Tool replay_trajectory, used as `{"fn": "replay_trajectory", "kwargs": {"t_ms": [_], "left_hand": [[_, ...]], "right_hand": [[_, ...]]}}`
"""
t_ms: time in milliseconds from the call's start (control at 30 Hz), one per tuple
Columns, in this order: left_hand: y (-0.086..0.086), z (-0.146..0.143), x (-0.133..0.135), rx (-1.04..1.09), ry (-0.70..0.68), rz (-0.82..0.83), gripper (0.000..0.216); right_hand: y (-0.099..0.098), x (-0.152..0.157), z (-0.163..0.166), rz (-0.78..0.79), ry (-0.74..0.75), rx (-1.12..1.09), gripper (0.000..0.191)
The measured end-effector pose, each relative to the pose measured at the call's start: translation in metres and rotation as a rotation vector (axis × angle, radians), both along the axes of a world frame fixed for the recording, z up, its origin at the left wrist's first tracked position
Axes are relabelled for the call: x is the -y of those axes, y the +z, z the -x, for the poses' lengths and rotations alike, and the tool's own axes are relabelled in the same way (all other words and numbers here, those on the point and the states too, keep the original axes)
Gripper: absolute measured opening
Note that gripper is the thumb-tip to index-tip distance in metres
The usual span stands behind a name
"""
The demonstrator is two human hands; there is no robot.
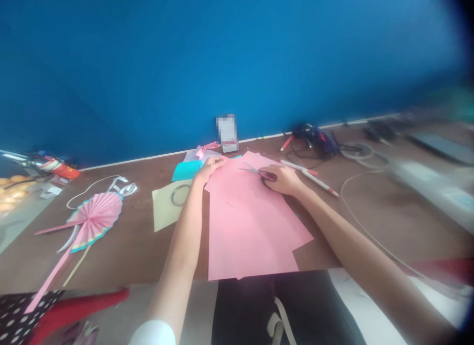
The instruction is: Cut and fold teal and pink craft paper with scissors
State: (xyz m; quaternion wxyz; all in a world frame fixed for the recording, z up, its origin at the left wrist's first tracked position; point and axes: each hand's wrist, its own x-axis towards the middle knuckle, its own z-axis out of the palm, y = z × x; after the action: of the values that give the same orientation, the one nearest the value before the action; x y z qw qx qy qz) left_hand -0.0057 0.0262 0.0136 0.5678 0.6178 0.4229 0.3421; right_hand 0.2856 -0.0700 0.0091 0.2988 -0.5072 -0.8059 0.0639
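Large pink paper lies before me, several pieces overlapping, its lower edge near the table's front. My right hand is closed round the handles of a pair of scissors. Their blades are spread apart over the upper part of the paper and point left. At the paper's upper left edge my left hand grips it between thumb and fingers. Beside my left forearm rests a pale yellow sheet with a dark ring-shaped bangle on it. A turquoise sheet lies just behind.
A pleated pink paper fan with long strips lies at left, near a coil of white ribbon. White-and-red pens lie right of the paper. Dark cables and a pale cord spread farther right. A blue wall stands behind.
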Motion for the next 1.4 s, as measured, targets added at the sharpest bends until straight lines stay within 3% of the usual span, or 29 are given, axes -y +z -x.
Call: {"fn": "replay_trajectory", "kwargs": {"t_ms": [300,967,1067,1233,1400], "left_hand": [[-0.001,0.002,-0.001,0.001,0.005,-0.029,0.042],[-0.001,0.004,-0.001,0.062,-0.007,0.02,0.034],[0.002,0.003,-0.002,-0.013,-0.041,-0.037,0.039],[0.021,-0.006,-0.007,-0.213,-0.123,-0.283,0.045],[0.038,-0.013,-0.011,-0.327,-0.238,-0.417,0.031]], "right_hand": [[-0.003,-0.003,-0.003,-0.025,0.006,0.062,0.025],[-0.002,-0.001,-0.003,-0.017,-0.069,0.155,0.038],[-0.002,-0.001,-0.004,-0.018,-0.071,0.167,0.038],[-0.004,-0.003,-0.005,-0.012,-0.031,0.124,0.038],[-0.008,-0.006,-0.005,0.06,-0.032,-0.07,0.038]]}}
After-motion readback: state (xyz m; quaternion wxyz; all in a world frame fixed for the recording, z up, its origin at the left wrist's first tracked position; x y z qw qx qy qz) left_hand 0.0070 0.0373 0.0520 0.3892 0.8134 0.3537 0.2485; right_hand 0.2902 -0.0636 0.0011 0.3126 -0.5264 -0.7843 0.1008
